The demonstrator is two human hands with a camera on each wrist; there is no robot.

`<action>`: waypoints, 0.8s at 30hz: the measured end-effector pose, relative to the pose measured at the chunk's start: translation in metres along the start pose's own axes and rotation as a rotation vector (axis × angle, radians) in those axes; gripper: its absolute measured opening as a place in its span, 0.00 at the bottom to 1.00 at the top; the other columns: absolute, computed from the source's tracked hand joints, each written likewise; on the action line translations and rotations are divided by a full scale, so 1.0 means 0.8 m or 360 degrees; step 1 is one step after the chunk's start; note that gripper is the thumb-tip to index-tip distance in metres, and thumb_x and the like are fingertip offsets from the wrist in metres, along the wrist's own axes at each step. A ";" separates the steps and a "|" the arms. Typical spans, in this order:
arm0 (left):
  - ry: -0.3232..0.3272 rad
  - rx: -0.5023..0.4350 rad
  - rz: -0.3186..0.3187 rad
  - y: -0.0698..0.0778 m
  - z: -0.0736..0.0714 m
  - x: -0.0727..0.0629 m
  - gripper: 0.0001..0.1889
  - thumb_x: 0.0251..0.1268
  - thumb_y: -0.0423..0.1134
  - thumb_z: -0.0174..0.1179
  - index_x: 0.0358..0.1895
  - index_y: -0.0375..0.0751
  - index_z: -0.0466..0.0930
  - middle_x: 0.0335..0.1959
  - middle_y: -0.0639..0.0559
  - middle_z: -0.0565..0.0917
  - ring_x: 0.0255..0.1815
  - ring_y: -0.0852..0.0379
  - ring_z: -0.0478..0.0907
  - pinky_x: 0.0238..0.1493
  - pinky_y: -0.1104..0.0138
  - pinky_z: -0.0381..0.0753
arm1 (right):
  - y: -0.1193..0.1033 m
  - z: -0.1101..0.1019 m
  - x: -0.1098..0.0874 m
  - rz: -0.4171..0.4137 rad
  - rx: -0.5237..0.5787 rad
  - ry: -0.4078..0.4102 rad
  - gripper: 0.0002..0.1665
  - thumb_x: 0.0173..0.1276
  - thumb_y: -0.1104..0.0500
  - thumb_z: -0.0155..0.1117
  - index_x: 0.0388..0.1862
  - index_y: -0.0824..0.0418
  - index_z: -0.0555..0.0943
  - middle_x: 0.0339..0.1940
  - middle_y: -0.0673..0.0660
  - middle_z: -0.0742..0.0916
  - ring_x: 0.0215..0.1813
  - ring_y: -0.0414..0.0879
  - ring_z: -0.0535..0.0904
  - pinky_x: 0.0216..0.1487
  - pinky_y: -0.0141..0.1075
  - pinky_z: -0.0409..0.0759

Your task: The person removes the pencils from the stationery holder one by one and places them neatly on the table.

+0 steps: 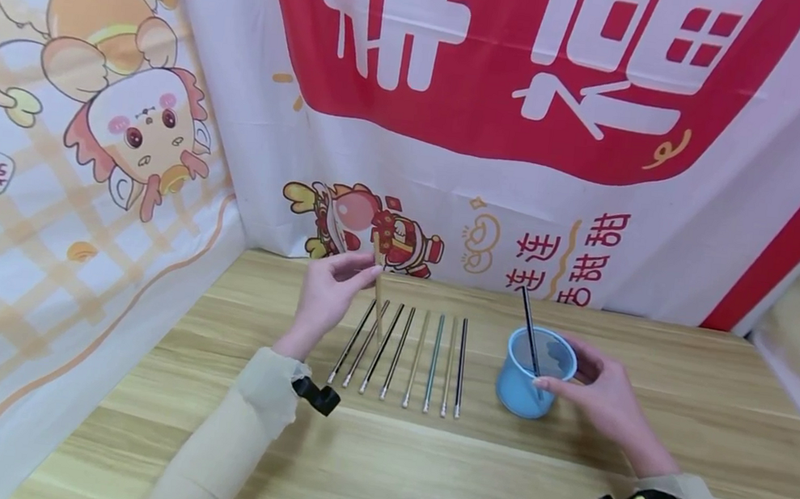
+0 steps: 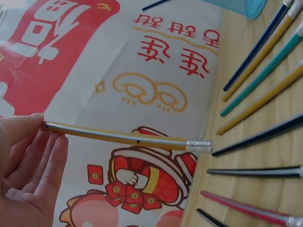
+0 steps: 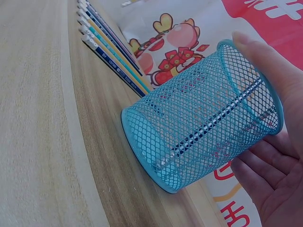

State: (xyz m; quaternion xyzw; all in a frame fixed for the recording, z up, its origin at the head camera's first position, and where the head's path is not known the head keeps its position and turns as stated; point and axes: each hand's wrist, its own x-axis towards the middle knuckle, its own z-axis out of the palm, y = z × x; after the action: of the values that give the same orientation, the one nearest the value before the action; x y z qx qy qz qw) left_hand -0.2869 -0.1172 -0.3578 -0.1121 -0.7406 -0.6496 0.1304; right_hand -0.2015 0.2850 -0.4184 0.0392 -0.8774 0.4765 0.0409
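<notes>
My left hand [image 1: 325, 294] pinches a yellow pencil [image 2: 128, 135] near one end. The pencil hangs nearly upright over the row, its eraser end down. On the right, my right hand [image 1: 600, 392] holds a blue mesh pencil cup [image 3: 199, 118] by the rim, thumb on the near side and fingers around the far side. Inside the cup leans one dark pencil [image 1: 529, 328], eraser end at the bottom. Between the hands several pencils lie side by side, among them a teal pencil [image 1: 435, 363] and a dark blue pencil [image 1: 460, 370], erasers toward me.
The wooden table [image 1: 376, 475] carries the pencils and the cup. A white printed cloth [image 1: 451, 182] with red lettering hangs at the table's back edge. Another patterned cloth [image 1: 172, 258] rises along the left side.
</notes>
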 end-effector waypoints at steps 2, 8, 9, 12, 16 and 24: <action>0.0037 -0.0005 0.0018 -0.003 -0.005 0.001 0.16 0.65 0.38 0.72 0.52 0.35 0.87 0.46 0.45 0.88 0.42 0.51 0.87 0.46 0.64 0.87 | 0.000 0.000 0.000 -0.0001 0.0001 0.0002 0.51 0.62 0.44 0.78 0.76 0.64 0.67 0.68 0.67 0.77 0.67 0.61 0.75 0.65 0.46 0.75; 0.0126 0.0030 0.0027 -0.014 -0.019 0.003 0.16 0.64 0.39 0.73 0.52 0.35 0.87 0.46 0.47 0.88 0.40 0.52 0.88 0.45 0.65 0.87 | -0.002 -0.001 -0.001 0.0007 0.0000 -0.0003 0.52 0.62 0.43 0.78 0.76 0.64 0.66 0.69 0.68 0.77 0.67 0.61 0.75 0.65 0.49 0.74; 0.0135 0.0041 0.0022 -0.015 -0.021 0.003 0.16 0.64 0.39 0.73 0.52 0.36 0.87 0.46 0.47 0.88 0.40 0.53 0.87 0.45 0.65 0.87 | -0.002 -0.001 -0.001 0.0010 -0.0001 -0.0005 0.52 0.62 0.43 0.78 0.76 0.64 0.66 0.69 0.68 0.77 0.67 0.62 0.75 0.65 0.50 0.74; 0.0148 0.0080 0.0021 -0.020 -0.027 0.007 0.15 0.63 0.39 0.73 0.50 0.38 0.88 0.45 0.48 0.89 0.40 0.53 0.87 0.45 0.66 0.87 | -0.002 -0.001 -0.001 0.0023 -0.0003 -0.0010 0.52 0.62 0.42 0.78 0.77 0.64 0.66 0.69 0.68 0.76 0.67 0.62 0.74 0.66 0.51 0.74; 0.0134 0.0141 0.0043 -0.024 -0.036 0.016 0.14 0.62 0.37 0.74 0.50 0.37 0.88 0.44 0.46 0.89 0.39 0.52 0.87 0.42 0.66 0.87 | -0.002 -0.001 0.000 0.0035 -0.0005 -0.0017 0.53 0.62 0.42 0.77 0.77 0.65 0.65 0.69 0.69 0.76 0.68 0.63 0.74 0.66 0.52 0.73; -0.0065 0.0395 -0.0027 -0.033 -0.051 0.041 0.13 0.66 0.36 0.71 0.51 0.37 0.88 0.44 0.44 0.89 0.39 0.51 0.88 0.40 0.65 0.88 | -0.001 -0.001 0.000 0.0032 0.0009 -0.0023 0.53 0.62 0.42 0.78 0.77 0.64 0.65 0.70 0.68 0.76 0.68 0.62 0.74 0.66 0.51 0.74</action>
State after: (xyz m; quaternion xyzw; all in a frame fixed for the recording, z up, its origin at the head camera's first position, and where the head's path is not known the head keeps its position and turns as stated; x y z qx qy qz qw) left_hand -0.3247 -0.1613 -0.3666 -0.1021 -0.8187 -0.5517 0.1226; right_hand -0.2016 0.2853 -0.4175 0.0338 -0.8766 0.4791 0.0296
